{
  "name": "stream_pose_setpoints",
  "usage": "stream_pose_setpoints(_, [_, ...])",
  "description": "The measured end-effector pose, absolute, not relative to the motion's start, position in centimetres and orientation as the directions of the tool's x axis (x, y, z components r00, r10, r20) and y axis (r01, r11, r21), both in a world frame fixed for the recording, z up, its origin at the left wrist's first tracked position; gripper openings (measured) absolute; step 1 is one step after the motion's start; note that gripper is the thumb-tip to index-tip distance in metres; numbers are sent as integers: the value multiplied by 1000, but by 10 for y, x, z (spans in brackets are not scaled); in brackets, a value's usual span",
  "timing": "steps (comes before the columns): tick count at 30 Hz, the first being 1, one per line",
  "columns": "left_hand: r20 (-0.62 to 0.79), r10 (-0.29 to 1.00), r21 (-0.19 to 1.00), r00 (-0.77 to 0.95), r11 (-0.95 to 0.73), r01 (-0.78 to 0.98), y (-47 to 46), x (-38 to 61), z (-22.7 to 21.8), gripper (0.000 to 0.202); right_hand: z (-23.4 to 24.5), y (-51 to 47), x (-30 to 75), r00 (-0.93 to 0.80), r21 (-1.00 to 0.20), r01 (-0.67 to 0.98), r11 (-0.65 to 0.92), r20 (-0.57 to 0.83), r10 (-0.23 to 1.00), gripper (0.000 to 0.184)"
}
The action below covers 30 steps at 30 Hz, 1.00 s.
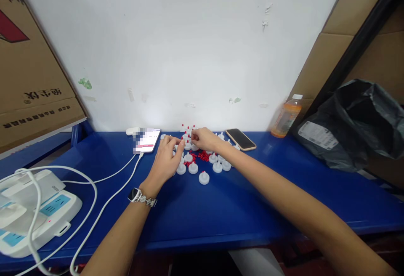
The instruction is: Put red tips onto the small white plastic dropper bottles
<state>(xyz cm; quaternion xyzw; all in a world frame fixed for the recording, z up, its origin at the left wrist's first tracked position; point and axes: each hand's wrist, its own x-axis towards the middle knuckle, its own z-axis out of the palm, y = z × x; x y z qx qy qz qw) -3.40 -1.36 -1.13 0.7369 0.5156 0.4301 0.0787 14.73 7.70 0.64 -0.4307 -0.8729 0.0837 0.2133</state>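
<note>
White round nozzle caps stand in a cluster on the blue table, several of them topped with small red tips. A loose pile of little red tips lies among them. At the left of the cluster is my left hand, its thumb and forefinger closed in a pinch; anything between them is too small to make out. My right hand reaches over the far caps with its fingers pinched together beside the red-tipped ones. What it grips is hidden by the fingers.
Left of the caps lies a lit phone on a white cable. A dark-screened phone is at the right, then an orange drink bottle and a dark plastic bag. A power strip with looping cables occupies the left front.
</note>
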Motion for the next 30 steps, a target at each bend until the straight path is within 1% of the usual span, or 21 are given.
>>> stream_pose_setpoints(4, [561, 820, 546, 114, -470, 693, -13, -34, -12, 34, -2, 79, 150, -489, -352, 733, 582, 322, 811, 7])
stream_pose_setpoints(10, [565, 815, 533, 128, -479, 697, -11, -35, -13, 33, -1, 79, 155, -468, -426, 694, 580, 345, 814, 6])
stream_pose_setpoints(19, [547, 826, 532, 137, -469, 704, -11, -34, -13, 35, 9, 78, 145, -524, -343, 697, 630, 356, 774, 8])
stream_pose_setpoints(24, [554, 822, 534, 134, -474, 700, -12, -34, -12, 33, 13, 77, 150, -579, -311, 703, 639, 271, 769, 9])
stream_pose_setpoints(28, [569, 811, 524, 136, -486, 699, -12, -34, -12, 33, 12, 77, 152, -557, -323, 712, 623, 280, 782, 9])
stream_pose_setpoints(30, [573, 808, 519, 139, -488, 702, -11, -34, -13, 34, 9, 76, 155, -523, -355, 714, 603, 302, 797, 15])
